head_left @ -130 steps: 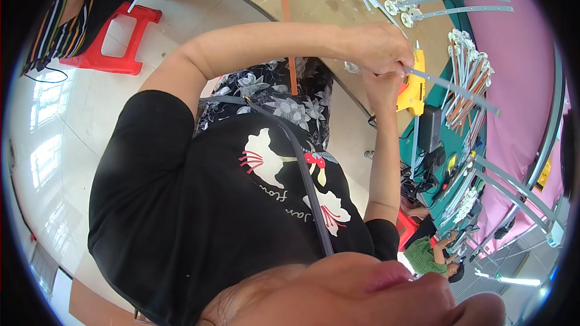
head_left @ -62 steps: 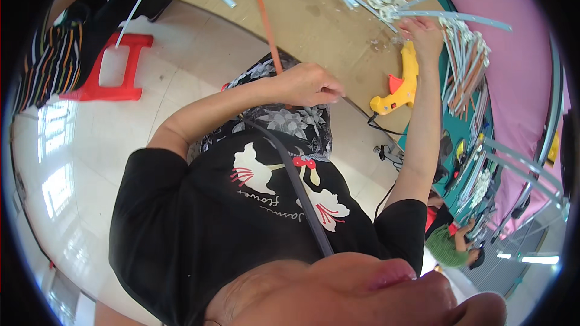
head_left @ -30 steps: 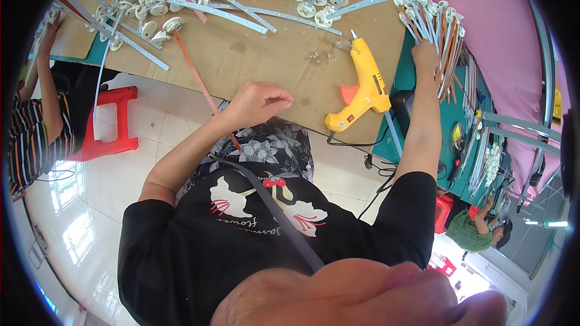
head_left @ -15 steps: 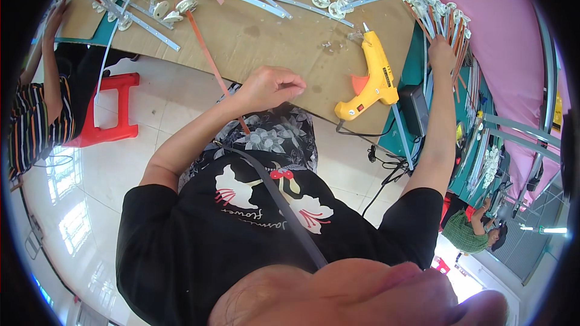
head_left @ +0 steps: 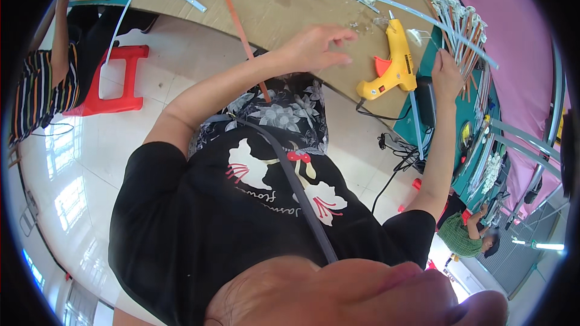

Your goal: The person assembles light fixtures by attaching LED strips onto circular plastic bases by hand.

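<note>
Right hand (head_left: pixel 447 77) appears to pinch disc-ended strip (head_left: pixel 414 37), disc just left of fingertips; left hand (head_left: pixel 315 48) ungrasping, fingers spread. Risk: disc could snag bundled strips (head_left: pixel 466 31) beside grip, or brush nozzle of glue gun (head_left: pixel 399 54) left of it; loose pinch likely cause. Surface: brown board (head_left: pixel 278 17), left of grip. Room: tiled floor (head_left: pixel 175 60), red stool (head_left: pixel 136 79) far left.

Bright glare on floor (head_left: pixel 90 172); curved edges

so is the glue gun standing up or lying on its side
Lying on its side: the yellow glue gun shows its full profile from above, on the brown board.
</note>
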Demonstrator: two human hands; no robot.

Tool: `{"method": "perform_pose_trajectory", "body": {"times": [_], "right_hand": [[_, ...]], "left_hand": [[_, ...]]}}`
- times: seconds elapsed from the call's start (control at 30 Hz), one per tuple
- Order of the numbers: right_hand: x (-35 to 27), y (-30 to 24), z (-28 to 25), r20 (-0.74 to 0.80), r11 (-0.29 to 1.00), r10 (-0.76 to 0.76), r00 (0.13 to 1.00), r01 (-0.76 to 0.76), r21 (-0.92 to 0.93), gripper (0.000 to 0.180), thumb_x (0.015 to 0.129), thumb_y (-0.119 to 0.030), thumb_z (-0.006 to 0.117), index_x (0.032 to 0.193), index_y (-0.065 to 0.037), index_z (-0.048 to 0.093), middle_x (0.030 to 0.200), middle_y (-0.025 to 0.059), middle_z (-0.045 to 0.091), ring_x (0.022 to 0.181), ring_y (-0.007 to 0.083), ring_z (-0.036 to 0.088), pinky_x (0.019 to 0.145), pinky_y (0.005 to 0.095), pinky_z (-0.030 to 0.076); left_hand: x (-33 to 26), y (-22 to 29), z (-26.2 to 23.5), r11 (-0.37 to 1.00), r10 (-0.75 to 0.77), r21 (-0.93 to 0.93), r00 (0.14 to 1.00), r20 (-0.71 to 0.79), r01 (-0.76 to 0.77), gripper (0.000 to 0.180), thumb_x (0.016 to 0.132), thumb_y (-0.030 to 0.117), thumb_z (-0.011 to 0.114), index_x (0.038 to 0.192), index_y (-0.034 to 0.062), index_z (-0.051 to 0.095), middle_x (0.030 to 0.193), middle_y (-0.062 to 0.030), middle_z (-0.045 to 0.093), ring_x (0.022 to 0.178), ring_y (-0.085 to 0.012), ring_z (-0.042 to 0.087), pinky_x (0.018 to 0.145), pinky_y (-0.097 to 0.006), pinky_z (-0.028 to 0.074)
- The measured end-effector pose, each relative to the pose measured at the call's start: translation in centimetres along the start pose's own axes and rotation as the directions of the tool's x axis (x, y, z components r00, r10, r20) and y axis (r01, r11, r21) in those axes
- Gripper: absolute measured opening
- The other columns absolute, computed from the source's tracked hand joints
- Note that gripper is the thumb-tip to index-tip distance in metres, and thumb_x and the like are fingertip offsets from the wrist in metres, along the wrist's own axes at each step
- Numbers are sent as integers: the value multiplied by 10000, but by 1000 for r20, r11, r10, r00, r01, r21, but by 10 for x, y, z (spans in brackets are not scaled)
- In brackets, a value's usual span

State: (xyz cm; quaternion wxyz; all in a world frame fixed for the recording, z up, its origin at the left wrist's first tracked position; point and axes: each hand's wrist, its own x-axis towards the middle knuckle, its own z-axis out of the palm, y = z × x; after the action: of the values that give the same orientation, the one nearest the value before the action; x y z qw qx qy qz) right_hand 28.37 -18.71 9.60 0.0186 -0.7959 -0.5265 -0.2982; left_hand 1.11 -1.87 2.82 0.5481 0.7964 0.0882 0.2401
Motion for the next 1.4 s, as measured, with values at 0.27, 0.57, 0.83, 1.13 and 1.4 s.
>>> {"method": "perform_pose_trajectory", "body": {"times": [0.27,0.57,0.83,1.13,1.4], "right_hand": [[-2,-78,-30,-28,968,-223,974,224,111,108,740,-172,596,829,-110,602,776,25,617,647,201,598,555,292,474],[-19,-129,-31,212,982,-173,962,153,108,105,767,-218,558,802,-128,598,703,34,598,595,222,589,496,319,469],[-24,-144,-49,452,937,-223,864,61,345,143,768,-218,561,855,-113,606,644,95,582,537,231,568,491,334,441],[-19,-162,-67,777,154,-324,540,-780,607,456,756,-57,574,1180,31,431,646,37,589,487,87,474,467,189,374],[-17,-140,-54,648,-455,-365,669,-735,503,365,816,-139,460,1113,72,464,825,168,607,659,189,587,576,234,450]], "left_hand": [[8,-9,5,992,32,129,990,-139,-14,568,664,268,695,1168,121,480,1019,-101,546,670,-155,555,617,-282,470],[-5,-29,2,994,54,104,989,-138,-40,391,674,234,680,1025,102,570,844,-84,608,663,-183,599,613,-285,470],[-14,-32,-19,993,34,116,994,-102,-22,399,679,145,603,1070,83,554,951,-120,590,728,-209,597,688,-311,477],[-18,-41,-26,973,155,182,986,-62,-141,424,677,111,564,1100,105,534,905,-122,585,737,-224,581,702,-334,465],[-7,-44,-35,971,106,211,993,44,-113,443,667,153,561,1107,102,531,846,-116,593,756,-219,576,690,-312,453]]}}
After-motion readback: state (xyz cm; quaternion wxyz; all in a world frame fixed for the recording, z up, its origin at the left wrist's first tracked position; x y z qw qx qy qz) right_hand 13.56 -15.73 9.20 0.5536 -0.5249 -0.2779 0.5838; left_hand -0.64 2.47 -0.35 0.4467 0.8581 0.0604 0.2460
